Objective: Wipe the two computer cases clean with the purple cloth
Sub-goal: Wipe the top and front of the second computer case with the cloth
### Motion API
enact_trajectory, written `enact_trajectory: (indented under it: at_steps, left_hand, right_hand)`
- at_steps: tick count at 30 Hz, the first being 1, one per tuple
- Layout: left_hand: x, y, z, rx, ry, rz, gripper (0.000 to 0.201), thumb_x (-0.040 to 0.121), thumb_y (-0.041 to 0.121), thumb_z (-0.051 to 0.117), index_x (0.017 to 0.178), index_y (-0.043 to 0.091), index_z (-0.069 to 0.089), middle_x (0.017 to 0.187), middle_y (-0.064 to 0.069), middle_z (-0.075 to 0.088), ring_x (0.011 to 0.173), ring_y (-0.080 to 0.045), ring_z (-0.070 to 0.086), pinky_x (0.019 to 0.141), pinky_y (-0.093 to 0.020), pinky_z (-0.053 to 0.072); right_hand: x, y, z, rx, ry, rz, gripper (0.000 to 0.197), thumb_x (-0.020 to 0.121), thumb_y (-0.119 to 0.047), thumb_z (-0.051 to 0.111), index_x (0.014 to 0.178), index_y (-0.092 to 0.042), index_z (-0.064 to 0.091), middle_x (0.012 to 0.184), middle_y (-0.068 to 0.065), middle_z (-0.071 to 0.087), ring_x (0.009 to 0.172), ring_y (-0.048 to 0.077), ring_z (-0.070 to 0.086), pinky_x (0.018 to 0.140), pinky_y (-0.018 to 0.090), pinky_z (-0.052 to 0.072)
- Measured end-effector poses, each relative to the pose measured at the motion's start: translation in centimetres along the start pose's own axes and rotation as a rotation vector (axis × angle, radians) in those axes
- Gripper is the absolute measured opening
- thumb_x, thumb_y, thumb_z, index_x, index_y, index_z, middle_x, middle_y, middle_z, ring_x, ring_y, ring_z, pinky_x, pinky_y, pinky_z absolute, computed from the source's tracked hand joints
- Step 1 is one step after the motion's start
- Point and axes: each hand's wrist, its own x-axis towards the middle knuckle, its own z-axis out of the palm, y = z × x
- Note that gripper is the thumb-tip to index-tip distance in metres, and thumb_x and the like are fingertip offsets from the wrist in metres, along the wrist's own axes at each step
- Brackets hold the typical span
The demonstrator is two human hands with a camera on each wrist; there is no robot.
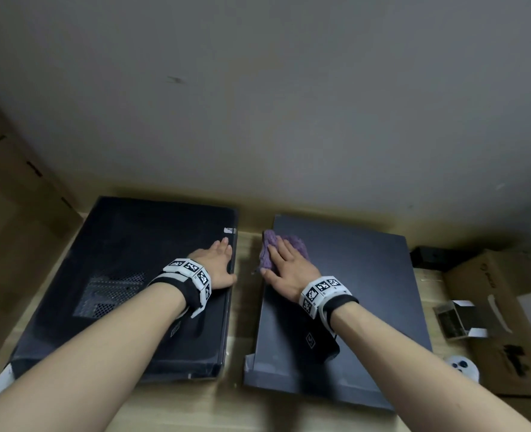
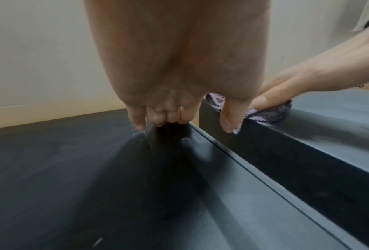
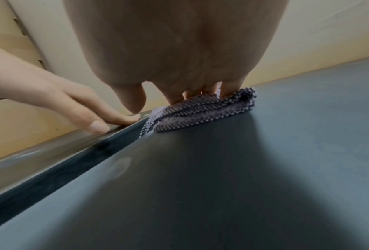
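Two black computer cases lie flat, side by side on a wooden table. My left hand [image 1: 219, 260] [image 2: 168, 116] rests flat on the left case [image 1: 117, 275] [image 2: 72, 169] near its right edge, holding nothing. The bunched purple cloth [image 1: 270, 244] [image 3: 200, 111] [image 2: 273, 115] sits at the far left corner of the right case [image 1: 367, 291] [image 3: 243, 169]. My right hand [image 1: 289, 263] [image 3: 168, 94] lies flat over the cloth and presses it down with straight fingers, the thumb free beside it. Part of the cloth hangs over the case's left edge.
A narrow strip of table [image 1: 242, 307] separates the cases. Cardboard boxes [image 1: 8, 213] stand at the left. At the right are another cardboard box [image 1: 507, 307], a small open white box [image 1: 457, 319] and a white controller [image 1: 462, 366]. A plain wall rises just behind the cases.
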Motion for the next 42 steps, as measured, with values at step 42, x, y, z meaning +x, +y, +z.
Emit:
enact_trajectory:
  at_steps: [42]
  left_hand:
    - [-1.2, 0.5, 2.4, -0.175, 0.125, 0.025, 0.079, 0.090, 0.032, 0.048, 0.155, 0.012, 0.008, 0.163, -0.005, -0.008, 0.150, -0.019, -0.004, 0.120, -0.045, 0.012]
  right_hand:
    - [-7.7, -2.7, 3.7, 0.006, -0.027, -0.141, 0.070, 0.100, -0.057, 0.023, 0.158, -0.019, 0.013, 0.165, 0.002, -0.005, 0.152, 0.018, -0.004, 0.124, 0.038, 0.004]
